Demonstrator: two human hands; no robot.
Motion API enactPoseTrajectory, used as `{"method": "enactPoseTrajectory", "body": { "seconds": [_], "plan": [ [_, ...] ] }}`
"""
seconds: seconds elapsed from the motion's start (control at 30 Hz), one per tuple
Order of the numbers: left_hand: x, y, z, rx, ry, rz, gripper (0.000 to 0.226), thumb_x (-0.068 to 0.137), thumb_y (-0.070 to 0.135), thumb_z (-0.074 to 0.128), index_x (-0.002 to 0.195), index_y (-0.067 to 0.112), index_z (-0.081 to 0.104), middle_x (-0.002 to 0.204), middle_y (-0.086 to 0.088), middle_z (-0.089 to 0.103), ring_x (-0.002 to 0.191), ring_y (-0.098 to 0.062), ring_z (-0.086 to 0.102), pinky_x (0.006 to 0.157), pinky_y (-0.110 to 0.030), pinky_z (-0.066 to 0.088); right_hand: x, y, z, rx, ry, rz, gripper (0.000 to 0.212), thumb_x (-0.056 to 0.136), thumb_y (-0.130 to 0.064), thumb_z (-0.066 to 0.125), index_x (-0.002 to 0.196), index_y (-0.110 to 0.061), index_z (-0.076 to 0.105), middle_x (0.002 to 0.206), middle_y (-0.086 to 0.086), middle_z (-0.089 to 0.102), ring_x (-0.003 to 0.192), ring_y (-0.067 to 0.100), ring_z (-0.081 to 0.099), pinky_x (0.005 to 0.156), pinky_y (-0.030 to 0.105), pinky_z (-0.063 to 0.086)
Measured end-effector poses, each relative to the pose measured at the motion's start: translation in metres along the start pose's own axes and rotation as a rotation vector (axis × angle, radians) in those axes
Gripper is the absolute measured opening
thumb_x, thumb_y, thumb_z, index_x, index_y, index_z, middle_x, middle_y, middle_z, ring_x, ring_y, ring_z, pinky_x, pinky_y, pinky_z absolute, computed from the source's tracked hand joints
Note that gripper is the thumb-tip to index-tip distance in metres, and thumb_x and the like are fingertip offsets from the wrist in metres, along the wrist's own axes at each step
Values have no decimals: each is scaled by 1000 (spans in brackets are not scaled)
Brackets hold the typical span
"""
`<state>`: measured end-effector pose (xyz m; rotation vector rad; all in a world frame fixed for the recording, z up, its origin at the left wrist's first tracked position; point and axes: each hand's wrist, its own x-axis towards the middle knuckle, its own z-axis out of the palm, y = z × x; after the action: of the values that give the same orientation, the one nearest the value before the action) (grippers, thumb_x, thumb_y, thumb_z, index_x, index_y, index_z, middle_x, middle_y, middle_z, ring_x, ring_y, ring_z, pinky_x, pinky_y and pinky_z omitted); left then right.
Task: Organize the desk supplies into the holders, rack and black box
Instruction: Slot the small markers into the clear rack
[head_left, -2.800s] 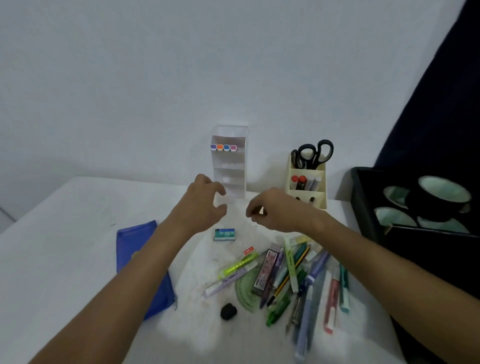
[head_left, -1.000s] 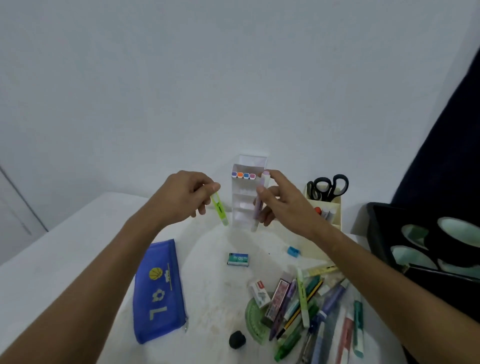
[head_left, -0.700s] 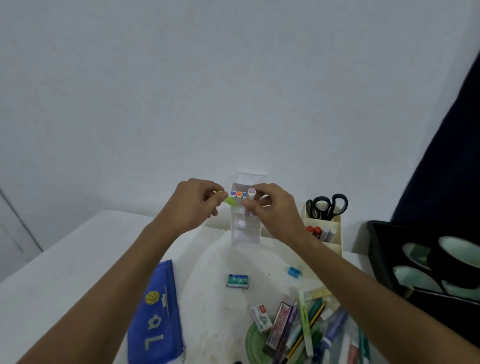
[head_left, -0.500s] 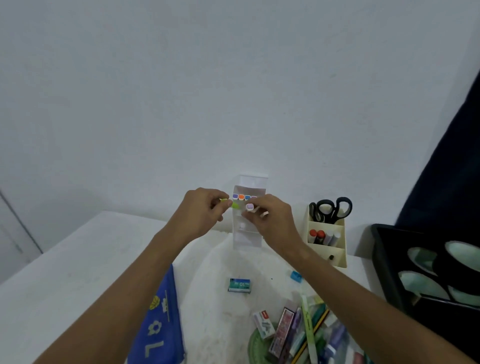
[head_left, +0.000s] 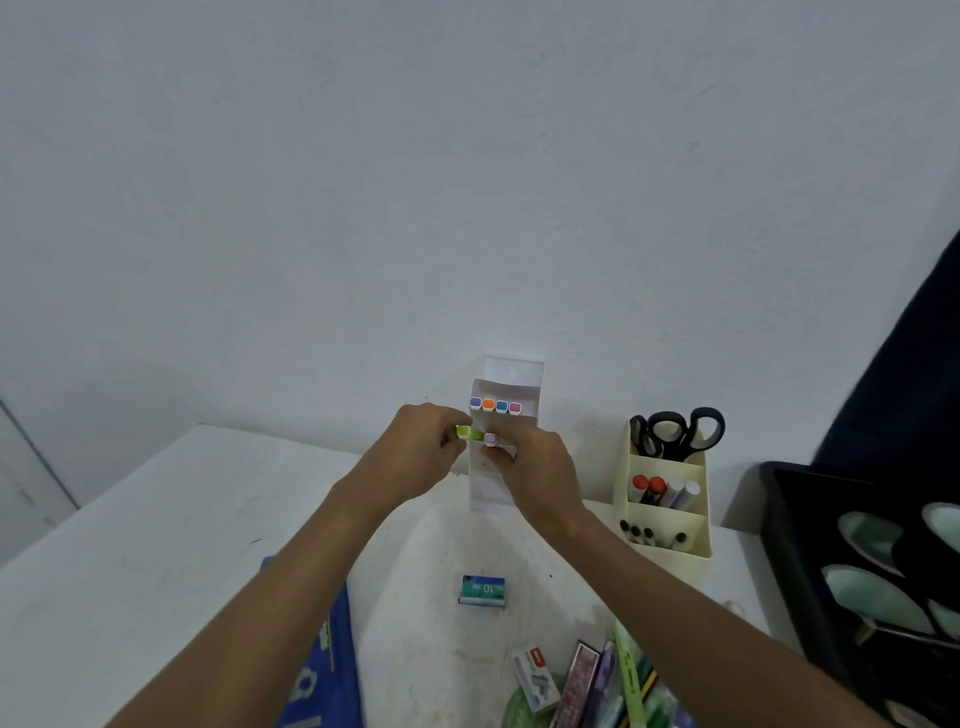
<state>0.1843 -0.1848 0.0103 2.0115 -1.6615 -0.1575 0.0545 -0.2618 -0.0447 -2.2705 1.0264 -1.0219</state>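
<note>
A lime-green highlighter pen (head_left: 464, 432) and a pale purple highlighter pen (head_left: 490, 439) sit end-on at the second shelf of a white tiered plastic rack (head_left: 506, 384) standing at the far edge of the white bench (head_left: 156, 530). The left hand (head_left: 415, 449) pinches the green pen between curled fingers; the right hand (head_left: 535, 470) pinches the purple one likewise. Four capped markers (head_left: 494, 405) fill the rack's top shelf. To the right, a cream tiered pen holder (head_left: 662, 519) carries black scissors (head_left: 675, 431). A black box (head_left: 779, 545) sits at the right edge. Nearer, a small green staple box (head_left: 483, 590) lies mid-bench, a blue zip pouch (head_left: 322, 665) and a heap of loose pens (head_left: 613, 686) toward the near edge.
</note>
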Motion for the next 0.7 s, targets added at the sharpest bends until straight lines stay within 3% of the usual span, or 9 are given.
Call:
{"method": "enactPoseTrajectory", "body": {
  "seconds": [0.23, 0.4, 0.7],
  "plan": [
    [15, -10, 20, 29, -15, 10, 23, 94, 17, 56, 111, 10, 70, 102, -8, 70, 76, -15, 56, 77, -20, 44, 6, 7, 15, -96, -25, 53, 31, 95, -31, 51, 117, -14, 66, 117, 7, 68, 102, 26, 66, 92, 29, 49],
    [23, -16, 33, 11, -7, -1, 25, 95, 22, 56, 115, 14, 68, 108, -7, 69, 83, -16, 60, 80, -16, 40, 8, 13, 23, -117, -43, 72, 33, 95, -31, 50, 119, -14, 63, 118, 5, 67, 103, 24, 65, 96, 27, 47],
    [31, -20, 49, 121, 0, -16, 24, 97, 24, 51, 111, 13, 67, 104, -9, 67, 87, -23, 64, 81, -26, 49, 10, 21, 33, -151, -14, 90, 28, 96, -26, 50, 113, -10, 66, 110, 10, 70, 96, 27, 67, 91, 30, 50]
  ]
}}
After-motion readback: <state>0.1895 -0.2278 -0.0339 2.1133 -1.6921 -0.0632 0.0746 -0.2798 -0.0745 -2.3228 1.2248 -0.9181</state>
